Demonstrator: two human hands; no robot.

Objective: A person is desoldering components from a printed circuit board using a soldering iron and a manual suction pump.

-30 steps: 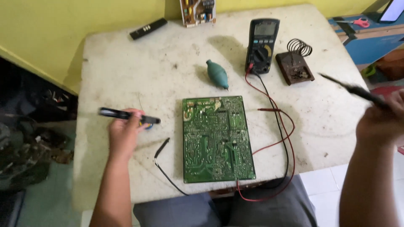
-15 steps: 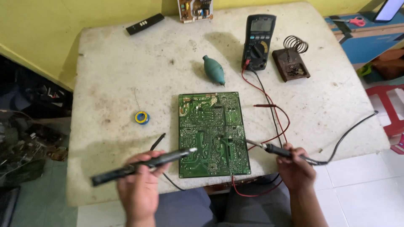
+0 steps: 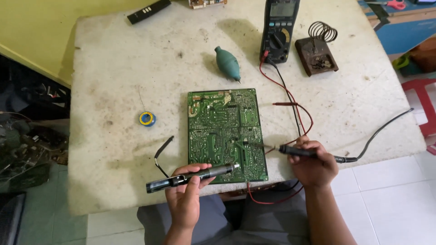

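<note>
Currently the left hand (image 3: 185, 199) pinches a dark desoldering pump (image 3: 193, 177) and the right hand (image 3: 313, 163) pinches a soldering iron (image 3: 297, 151), both tips over the green circuit board (image 3: 225, 129) at the table's (image 3: 113, 68) near edge; likely desoldering, needing steady tip placement.

Table: a worn, off-white worktop (image 3: 113, 72) with rounded corners – stained, scuffed and speckled with dark marks – fills most of the view.
Wall: a yellow-green wall (image 3: 41, 27) runs along the far left, meeting the table's far edge.
Floor, right: pale square tiles (image 3: 395, 195) with thin dark joints.
Floor, left: darker greenish tiles (image 3: 50, 218) in shadow, beside a heap of dark clutter (image 3: 27, 136).
Furniture, far right: a blue surface (image 3: 404, 31) – and part of a red plastic stool (image 3: 422, 104) below it.
Light: even and soft, with faint shadows on the tabletop.
</note>
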